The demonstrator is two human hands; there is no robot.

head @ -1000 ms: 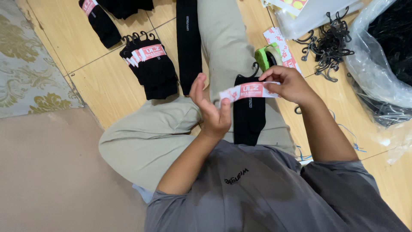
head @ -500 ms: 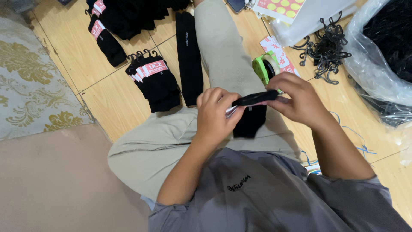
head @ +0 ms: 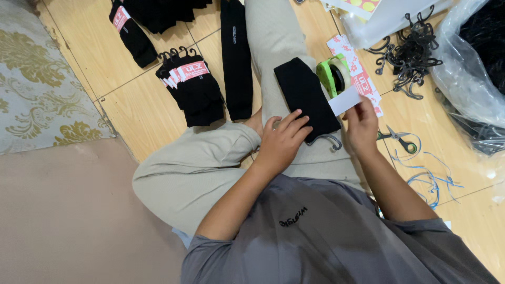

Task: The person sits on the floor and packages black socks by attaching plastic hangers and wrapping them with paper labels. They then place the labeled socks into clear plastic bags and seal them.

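Note:
A folded pair of black socks [head: 305,95] lies on my beige-trousered leg [head: 273,37], with a small black hanger hook [head: 329,141] at its near end. My left hand [head: 281,141] rests flat on the near edge of the socks. Just to their right, my right hand [head: 362,126] pinches a white paper label strip [head: 344,101]. A green tape dispenser [head: 332,75] sits on the floor just beyond the strip.
Labelled bundles of black socks [head: 192,89] and a long black sock [head: 235,58] lie on the wooden floor at left. Pink labels [head: 365,84], a heap of black hooks [head: 407,60], scissors [head: 400,139], blue string [head: 428,181] and plastic bags [head: 468,79] lie right. A patterned mat [head: 37,84] is far left.
The socks were held up between both hands with the label around them; now they lie on my leg, the left hand is on them and the right hand holds the label strip apart.

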